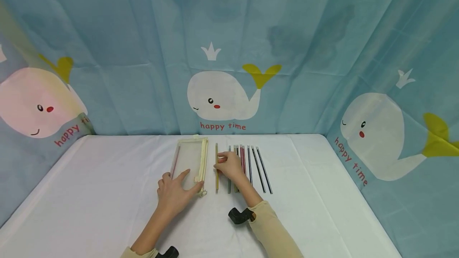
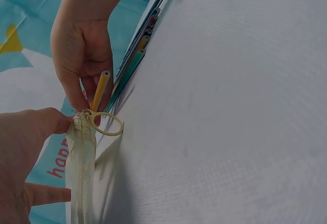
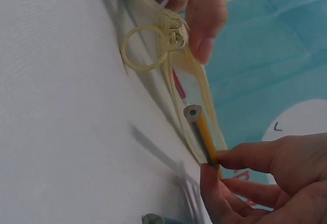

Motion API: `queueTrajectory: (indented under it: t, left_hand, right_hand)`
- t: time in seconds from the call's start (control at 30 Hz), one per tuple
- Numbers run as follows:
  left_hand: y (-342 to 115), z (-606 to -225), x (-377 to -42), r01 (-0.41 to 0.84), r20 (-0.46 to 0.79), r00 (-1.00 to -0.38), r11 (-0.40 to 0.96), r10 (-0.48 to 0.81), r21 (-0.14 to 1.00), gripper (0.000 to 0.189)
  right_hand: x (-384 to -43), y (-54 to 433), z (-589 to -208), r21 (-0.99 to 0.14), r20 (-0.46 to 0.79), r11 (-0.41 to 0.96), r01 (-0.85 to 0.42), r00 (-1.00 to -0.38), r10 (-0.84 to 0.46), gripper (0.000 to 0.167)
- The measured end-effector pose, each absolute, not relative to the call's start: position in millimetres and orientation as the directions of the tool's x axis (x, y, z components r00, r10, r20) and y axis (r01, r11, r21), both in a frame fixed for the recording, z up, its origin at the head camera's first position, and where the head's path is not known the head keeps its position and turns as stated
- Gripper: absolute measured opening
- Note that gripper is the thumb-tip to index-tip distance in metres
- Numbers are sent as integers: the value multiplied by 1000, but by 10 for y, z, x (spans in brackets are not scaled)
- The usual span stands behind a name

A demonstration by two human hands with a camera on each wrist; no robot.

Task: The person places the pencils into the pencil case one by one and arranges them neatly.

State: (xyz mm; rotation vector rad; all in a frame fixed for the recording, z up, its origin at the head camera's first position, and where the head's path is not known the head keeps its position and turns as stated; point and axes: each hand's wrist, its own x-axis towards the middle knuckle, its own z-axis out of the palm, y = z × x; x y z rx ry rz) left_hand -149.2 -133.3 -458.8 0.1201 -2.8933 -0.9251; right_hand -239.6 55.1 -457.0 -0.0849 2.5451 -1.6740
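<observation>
A clear pencil case [image 1: 190, 154] with a cream zipper [image 1: 203, 158] lies flat on the table. My left hand [image 1: 173, 196] holds its near end, thumb at the zipper edge and the other fingers spread toward the left side. A cream ring pull [image 3: 145, 48] hangs at the zipper's near end, and the zipper side gapes. Inside, a pink pencil [image 3: 179, 84] shows along the left. My right hand [image 1: 231, 167] pinches a yellow pencil [image 1: 216, 182] between thumb and fingers, just right of the case. In the right wrist view the pencil's end is beside the gaping side.
Several pencils lie roughly side by side right of the case: a green pencil [image 1: 229, 186], red pencils [image 1: 243, 158] partly behind my right hand, and dark pencils [image 1: 265, 175] farther right. A white cloth [image 1: 89, 194] covers the table. Blue whale-print curtains [image 1: 150, 90] hang around it.
</observation>
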Motion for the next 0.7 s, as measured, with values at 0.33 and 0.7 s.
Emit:
queueTrajectory:
  t: [0.33, 0.7]
  left_hand:
    - [-1321, -4604, -1497, -51, 64, -992, 811, -109, 583, 78]
    - [-1326, -4608, -1500, -71, 42, -992, 816, -116, 574, 78]
  right_hand:
    - [-2369, 562, -4540, -952, -67, 306, 19, -987, -146, 42]
    - [-2411, 527, -4589, -964, -92, 261, 42, -979, -184, 42]
